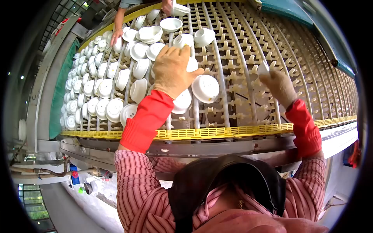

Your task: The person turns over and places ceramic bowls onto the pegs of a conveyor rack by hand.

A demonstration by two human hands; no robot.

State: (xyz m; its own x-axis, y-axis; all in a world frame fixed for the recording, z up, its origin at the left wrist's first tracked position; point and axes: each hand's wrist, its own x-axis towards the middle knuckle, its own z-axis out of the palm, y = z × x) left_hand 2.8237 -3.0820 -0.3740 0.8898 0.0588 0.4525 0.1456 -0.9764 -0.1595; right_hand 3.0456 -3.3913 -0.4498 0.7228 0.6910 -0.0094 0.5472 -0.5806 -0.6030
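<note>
My left hand point(173, 72), in a tan glove, reaches over the white bowls with its thumb stretched out to the side. A white bowl point(192, 64) shows between its thumb and forefinger; whether the hand touches it I cannot tell. Just below and right lies a separate round bowl point(205, 89), base up. My right hand point(280, 86), gloved alike, is closed around a small white piece point(263, 68) above the pegged conveyor point(243, 101). Only the end of that piece shows, so its full shape is hidden.
Many white bowls point(105, 88) crowd the conveyor's left side, tilted among pegs. Across it, another person's hand point(116, 37) touches bowls, and their other hand point(167, 7) is beside a bowl point(180, 10). A yellow slotted edge point(182, 134) and metal rail run along the near side.
</note>
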